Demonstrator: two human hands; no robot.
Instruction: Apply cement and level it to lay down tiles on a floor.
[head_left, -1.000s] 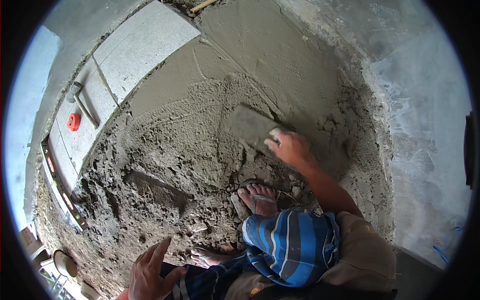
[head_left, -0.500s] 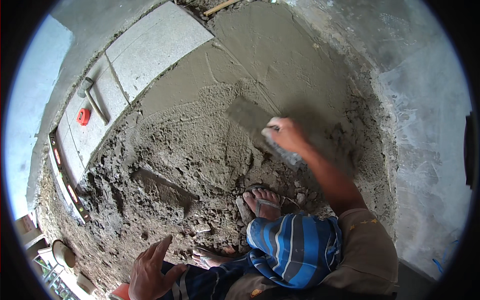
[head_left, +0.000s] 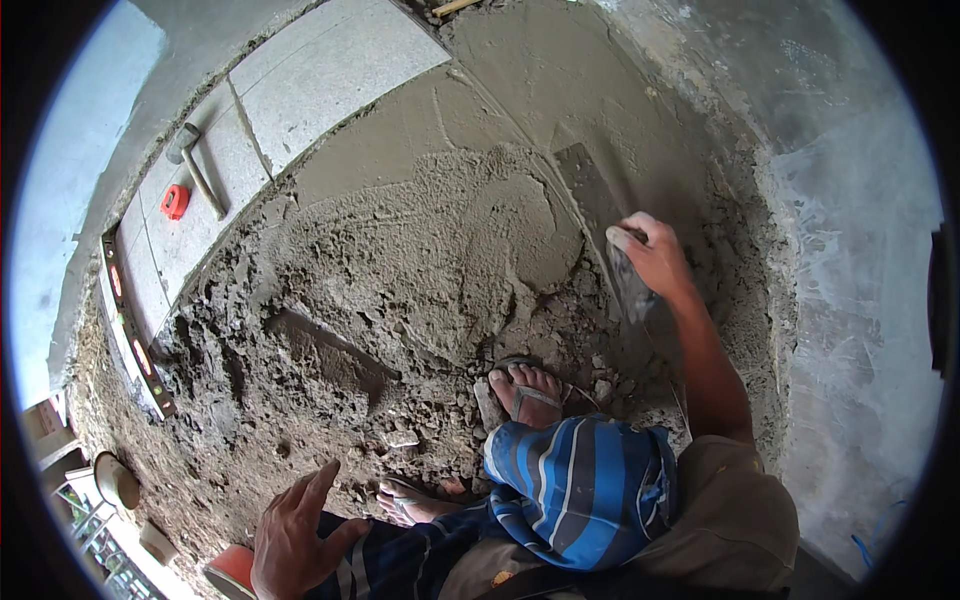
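My right hand is closed round the handle of a flat rectangular plastering trowel. Its long blade, smeared with mortar, lies against the wet grey mortar, beside a straight line running through it. Left of the blade is a smoothed patch in rougher, grainy mortar. My left hand is at the lower left above my striped shorts, fingers stretched and holding nothing. Part of an orange-red rounded thing shows beside it, mostly cut off.
Pale floor tiles line the far left, bearing a mallet and a red tape measure. A spirit level lies along their near end. Loose soil and rubble surround my sandalled feet. A grey wall rises at right.
My right hand has swept the trowel to the right, and the blade has swung to a steeper angle. A smoothed patch shows where it was. My left hand has barely moved.
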